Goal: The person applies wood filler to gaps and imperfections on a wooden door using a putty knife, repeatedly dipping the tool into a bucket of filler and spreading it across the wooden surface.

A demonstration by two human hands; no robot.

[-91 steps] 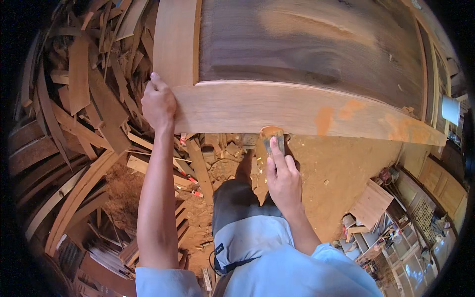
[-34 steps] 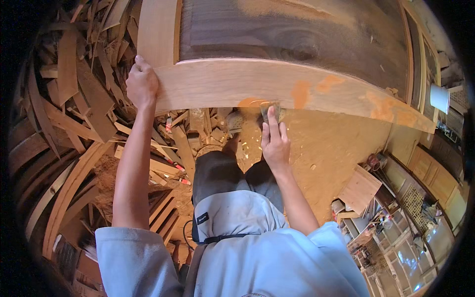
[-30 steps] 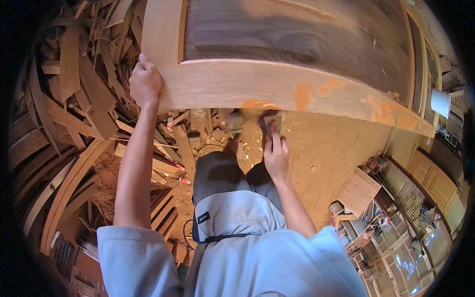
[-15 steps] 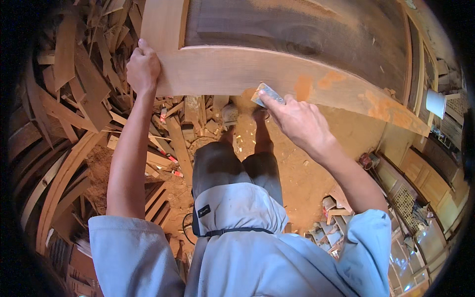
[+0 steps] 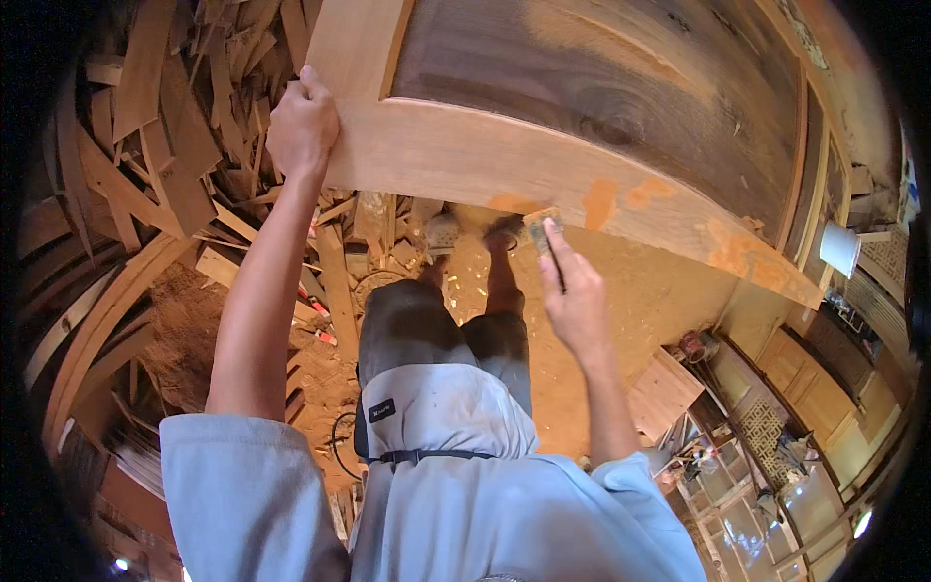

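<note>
A woodworking workshop: heaped offcuts [image 5: 145,73], sawdust [image 5: 181,339] (plus a framed panel [image 5: 582,102]).

The framed wooden panel [image 5: 456,150] consists of a pale, smooth border around a dark, dust-streaked inset [image 5: 582,73]. Its left outer edge sits in the left hand's [image 5: 304,126] grip; the near rail extends rightward from there. Orange filler patches [image 5: 599,204] mark the rail, ahead of the right hand [image 5: 579,296]. The flat scraper [image 5: 540,229], its blade smeared, projects from the right-hand grip toward the rail's near edge; contact cannot be determined.
</note>
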